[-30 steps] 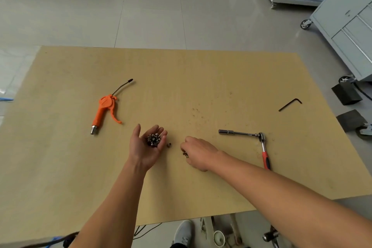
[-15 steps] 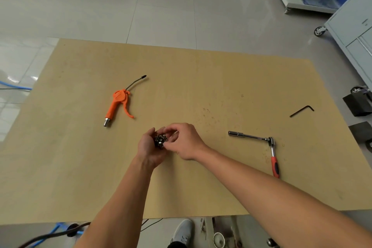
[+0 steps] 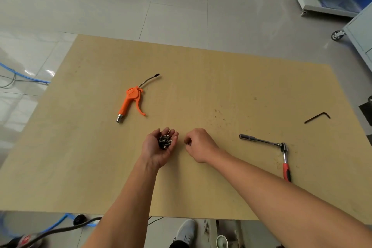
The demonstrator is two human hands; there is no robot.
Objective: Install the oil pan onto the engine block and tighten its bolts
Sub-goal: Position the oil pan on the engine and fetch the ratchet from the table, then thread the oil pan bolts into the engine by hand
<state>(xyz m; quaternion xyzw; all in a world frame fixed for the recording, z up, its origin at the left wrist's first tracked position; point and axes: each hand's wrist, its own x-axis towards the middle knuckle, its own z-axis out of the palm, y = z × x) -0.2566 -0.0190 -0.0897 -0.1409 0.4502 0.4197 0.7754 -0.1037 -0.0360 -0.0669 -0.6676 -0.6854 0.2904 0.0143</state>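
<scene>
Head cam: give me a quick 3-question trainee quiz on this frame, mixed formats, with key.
1. True or false: the left hand, palm up, holds a pile of bolts.
2. Fill in: the ratchet wrench on the table has a ___ handle.
3. Which tool lies farthest to the person's right? A) air blow gun B) ratchet wrench C) hex key

Key: 1 true; 2 red; 3 C

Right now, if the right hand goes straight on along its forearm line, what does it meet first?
Likely the left hand, cupped palm-up around the bolts, just left of the right hand. A small gap of table separates them; relative height is unclear.
</scene>
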